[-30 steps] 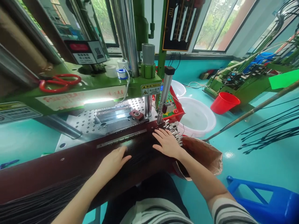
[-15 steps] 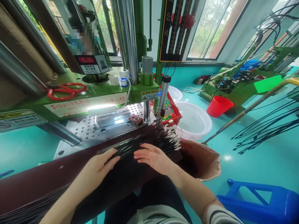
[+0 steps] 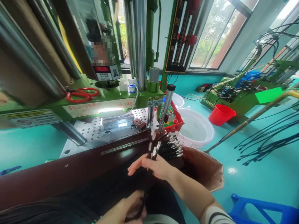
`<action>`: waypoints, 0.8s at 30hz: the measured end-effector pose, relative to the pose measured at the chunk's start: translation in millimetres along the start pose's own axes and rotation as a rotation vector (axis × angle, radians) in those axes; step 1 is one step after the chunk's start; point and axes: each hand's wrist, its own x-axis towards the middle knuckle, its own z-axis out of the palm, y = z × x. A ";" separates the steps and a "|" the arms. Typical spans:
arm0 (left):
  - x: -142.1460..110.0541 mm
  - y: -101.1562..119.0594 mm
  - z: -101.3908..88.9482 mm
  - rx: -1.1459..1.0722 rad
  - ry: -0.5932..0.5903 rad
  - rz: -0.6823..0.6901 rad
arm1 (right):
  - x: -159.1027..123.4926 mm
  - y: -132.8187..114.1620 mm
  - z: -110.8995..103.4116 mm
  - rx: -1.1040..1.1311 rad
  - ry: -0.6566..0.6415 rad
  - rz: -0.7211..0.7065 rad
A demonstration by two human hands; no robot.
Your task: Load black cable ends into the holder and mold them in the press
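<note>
- Teal floor (image 3: 243,177) and tall windows (image 3: 210,40) surround a green press (image 3: 109,102); along its front runs a dark red-brown desk (image 3: 53,177).
- Left hand (image 3: 134,207): low at the front edge, near the person's lap, its fingers closed around a bunch of black cables (image 3: 147,183). Motion blur softens its outline.
- Right hand (image 3: 157,168): above the left one, fingers stretched out toward the left. The bunch crosses it beside the thumb; whether the fingers clamp the cables, I cannot tell.
- The bunch rises nearly upright from the left hand past the right, with silver connectors at its upper end, over the desk.
- A cable pile (image 3: 171,149) lies at the desk's right end, silver tips fanned toward the right. More dark strands (image 3: 30,211) spread over the left front part of the desk.
- Behind the desk is a perforated metal plate (image 3: 86,130), with a small brown block (image 3: 139,123) on it near the press's slim post.
- On the press ledge rest red-handled scissors (image 3: 81,95), a white roll (image 3: 123,86) and a blue-and-white spool (image 3: 132,88).
- Right of the desk stand an open brown paper bag (image 3: 212,174), a white tub (image 3: 198,127) and a red bucket (image 3: 221,114). A blue stool (image 3: 266,207) is partly visible at the lower right.
</note>
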 end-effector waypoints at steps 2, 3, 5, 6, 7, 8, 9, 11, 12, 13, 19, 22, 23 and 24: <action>14.0 14.1 13.4 -0.407 0.148 0.033 | 3.0 9.1 7.7 -0.057 -0.085 0.128; 20.8 20.4 17.7 -0.562 0.206 0.033 | 6.1 11.1 8.3 -0.041 -0.087 0.180; 32.2 28.8 21.7 -0.761 0.255 0.028 | 17.4 9.0 3.4 0.065 -0.008 0.197; 36.1 30.8 22.1 -0.813 0.246 0.024 | 25.4 5.0 -1.4 0.124 0.061 0.155; 38.9 31.5 22.1 -0.837 0.234 0.020 | 34.4 -0.6 -6.7 0.166 0.126 0.098; 40.8 31.4 22.0 -0.835 0.228 0.013 | 43.8 -7.3 -11.9 0.177 0.167 0.060; 42.0 30.9 21.9 -0.818 0.233 0.004 | 52.9 -14.6 -16.3 0.156 0.176 0.042; 43.7 30.4 21.8 -0.770 0.263 0.001 | 67.3 -28.5 -20.9 0.042 0.092 0.056; 44.5 30.9 21.5 -0.754 0.283 0.008 | 72.0 -34.1 -21.1 -0.037 0.028 0.083; 45.4 32.0 21.0 -0.752 0.307 0.017 | 74.7 -38.3 -20.2 -0.127 -0.032 0.114; 50.6 39.2 14.5 -0.803 0.356 0.011 | 68.9 -44.0 -18.5 -0.610 -0.209 0.206; 55.4 35.7 11.1 -0.769 0.287 -0.041 | 65.4 -45.8 -23.7 -0.624 -0.282 0.245; 57.6 34.1 10.0 -0.771 0.282 -0.061 | 64.9 -46.7 -24.8 -0.626 -0.314 0.258; 60.0 32.7 8.9 -0.785 0.298 -0.071 | 64.7 -47.6 -25.5 -0.639 -0.356 0.269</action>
